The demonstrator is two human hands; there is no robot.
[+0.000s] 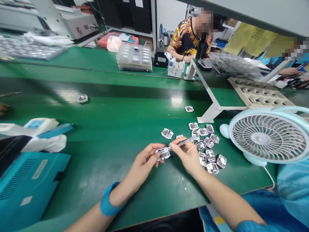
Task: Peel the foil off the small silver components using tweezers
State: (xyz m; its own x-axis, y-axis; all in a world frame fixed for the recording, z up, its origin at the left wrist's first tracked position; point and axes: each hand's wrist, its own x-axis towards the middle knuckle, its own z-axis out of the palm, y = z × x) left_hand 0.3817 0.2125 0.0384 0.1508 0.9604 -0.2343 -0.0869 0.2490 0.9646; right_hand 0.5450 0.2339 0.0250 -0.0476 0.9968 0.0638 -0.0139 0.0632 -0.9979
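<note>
My left hand (145, 161) pinches a small silvery square part (163, 154) just above the green bench. My right hand (187, 154) grips a thin metal tool like tweezers (182, 143), whose tip touches that part. Just right of my right hand lies a cluster of several similar silvery parts (207, 146). One part (167, 133) lies just beyond my hands. A blue band circles my left wrist.
A pale blue desk fan (267, 138) stands at right. A teal machine (26, 183) and a white device (36, 126) sit at left. Stray parts (82, 98) lie farther out. Stacked clear trays (134, 57) and a white bracket (212, 109) stand behind. A person in a patterned shirt (187, 38) works opposite.
</note>
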